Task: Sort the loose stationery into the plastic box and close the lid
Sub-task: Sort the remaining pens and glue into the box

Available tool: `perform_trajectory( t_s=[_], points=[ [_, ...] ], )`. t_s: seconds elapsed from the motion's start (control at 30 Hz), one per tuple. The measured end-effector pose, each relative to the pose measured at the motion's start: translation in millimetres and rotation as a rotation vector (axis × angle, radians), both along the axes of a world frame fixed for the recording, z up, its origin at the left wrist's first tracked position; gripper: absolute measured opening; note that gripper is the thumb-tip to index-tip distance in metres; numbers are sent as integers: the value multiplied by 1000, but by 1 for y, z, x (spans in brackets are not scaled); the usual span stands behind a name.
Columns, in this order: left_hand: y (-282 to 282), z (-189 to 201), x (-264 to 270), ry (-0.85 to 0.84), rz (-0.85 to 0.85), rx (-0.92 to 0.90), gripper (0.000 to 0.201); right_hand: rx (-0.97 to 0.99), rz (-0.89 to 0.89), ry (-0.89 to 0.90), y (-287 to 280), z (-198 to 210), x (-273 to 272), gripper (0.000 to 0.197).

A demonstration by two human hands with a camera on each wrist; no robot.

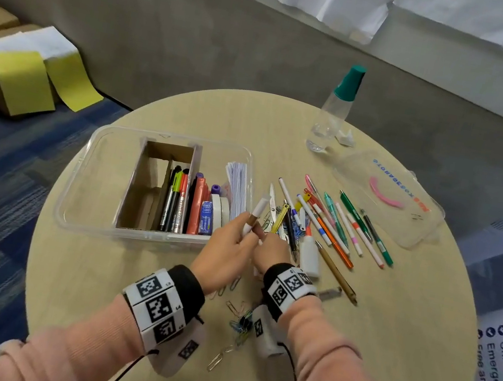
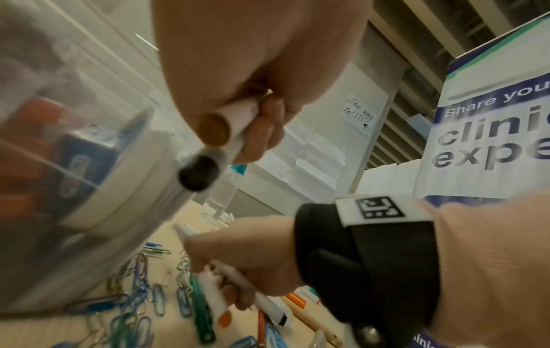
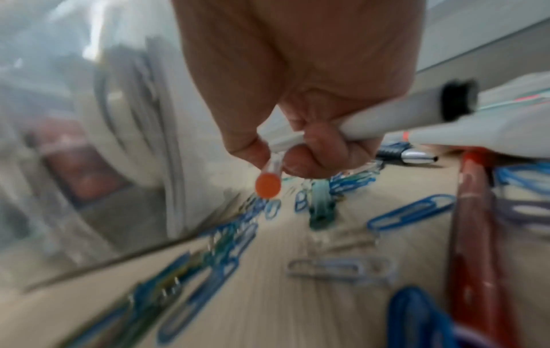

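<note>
**Pens in both hands beside the half-filled box; lid still off**

The left hand (image 1: 226, 246) has its fingers curled round a white marker with a brown band (image 1: 255, 214), held near-upright just beside the near right corner of the clear plastic storage box (image 1: 77, 179). The left wrist view shows a second, dark-ended pen (image 2: 197, 174) in the same fist. The right hand (image 1: 271, 249) is clamped on thin white pens, one with an orange end (image 3: 268, 186), directly over the scatter of coloured paper clips (image 1: 237, 319).

The box sits on the round pale wooden table (image 1: 383, 348), left of centre. Its cardboard divider (image 1: 147, 185) already holds markers, tape rolls and a paper stack. The clear lid with blue lettering (image 1: 389, 201) lies well apart, at the far right. A fan of loose coloured pens (image 1: 338, 222) and a white glue bottle (image 1: 311, 253) remain between box and lid.

Assessment: sorting is partly done; closing is some way off. The pens appear light, stiff and smooth-barrelled, so a bundle is likely to slip lengthwise; mid-barrel is the sound place to grip. The paper clips are small and flat and probably call for pinching or sweeping together. The lid looks thin and flexible, best taken by its edges.

A clear spray bottle with a green cap (image 1: 334, 111) stands at the far edge.
</note>
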State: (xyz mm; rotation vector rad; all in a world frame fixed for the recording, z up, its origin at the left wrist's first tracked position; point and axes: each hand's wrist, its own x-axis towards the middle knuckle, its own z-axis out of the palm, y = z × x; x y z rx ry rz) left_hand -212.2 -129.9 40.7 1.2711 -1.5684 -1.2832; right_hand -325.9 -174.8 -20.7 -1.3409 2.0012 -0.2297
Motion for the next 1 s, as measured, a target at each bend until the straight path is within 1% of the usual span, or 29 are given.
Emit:
perform_trajectory(
  t_s=[0.13, 0.17, 0.27, 0.3, 0.33, 0.43, 0.5, 0.6, 0.7, 0.8, 0.9, 0.97, 1.0],
  points=[
    [1, -2, 0, 31, -4, 35, 19, -68, -175, -147, 12, 12, -27, 17],
    [1, -2, 0, 33, 3, 34, 18, -84, -241, -239, 16, 14, -36, 16],
    [3, -5, -4, -20, 11, -13, 20, -140, -492, -653, 32, 20, -65, 12],
    [5, -6, -6, -47, -6, -30, 20, -169, -565, -753, 38, 22, -75, 10],
    [7, -8, -9, -79, -36, -43, 19, -200, -612, -791, 42, 24, -85, 10],
    [10, -16, -23, -235, -134, -79, 15, -257, -652, -700, 52, 23, -113, 13],
    [8, -23, -36, -333, -174, -53, 9, -253, -669, -636, 56, 18, -128, 10],
    [-2, -37, -59, -522, -208, 6, 17, -240, -672, -545, 61, 11, -138, 7],
    [-11, -52, -78, -665, -241, 99, 20, -240, -669, -514, 67, 6, -139, 12],
    [-15, -64, -88, -740, -238, 167, 18, -220, -666, -533, 74, 2, -140, 15],
    [-17, -70, -91, -787, -232, 176, 19, -204, -669, -551, 81, 0, -142, 17],
    [-18, -71, -94, -809, -248, 163, 20, -213, -668, -523, 83, -1, -142, 17],
    [-18, -72, -96, -820, -262, 157, 22, -226, -660, -479, 83, -1, -142, 17]
  ],
)
